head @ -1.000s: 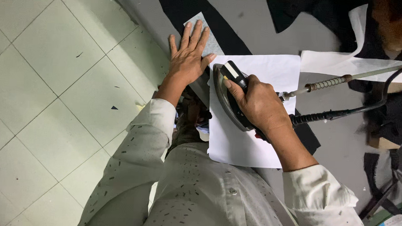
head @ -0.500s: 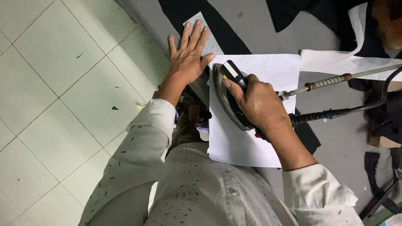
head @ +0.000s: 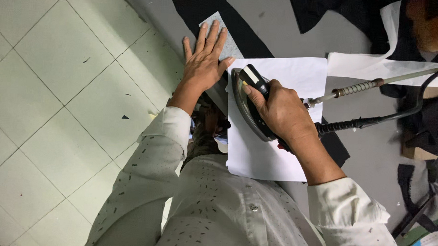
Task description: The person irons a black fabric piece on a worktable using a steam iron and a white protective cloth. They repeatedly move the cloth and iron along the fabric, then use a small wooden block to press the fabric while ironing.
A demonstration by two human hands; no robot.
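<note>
Nothing much has shifted since the earlier frames: both hands and the iron sit where they were, only the steam hose has sagged slightly. Largest in view is the grey table [head: 290, 28], its near edge running diagonally from upper left down under the person's body, with pale tiled floor [head: 50, 83] open to the left of that edge. On the table lies a long black fabric piece [head: 218, 16], and over it a white paper sheet [head: 288, 74], whose lower edge hangs just at the table's rim by the person's shirt. White paper beyond the iron's far side offers bare room; further right the table is crowded by another white sheet [head: 366, 65] and dark cloth scraps [head: 329, 10]. The iron [head: 251, 107] rests flat on the left part of the sheet, its curved edge close to the sheet's left edge. The right hand [head: 280, 110] is closed around the iron's black handle. 2 lines, a spring-wrapped tube [head: 356, 88] and a black cord [head: 369, 122], run off to the right. The left hand [head: 205, 62] lies flat, fingers spread wide, pressing a small grey patch [head: 229, 45] at the table's edge, just beside the iron's tip.
</note>
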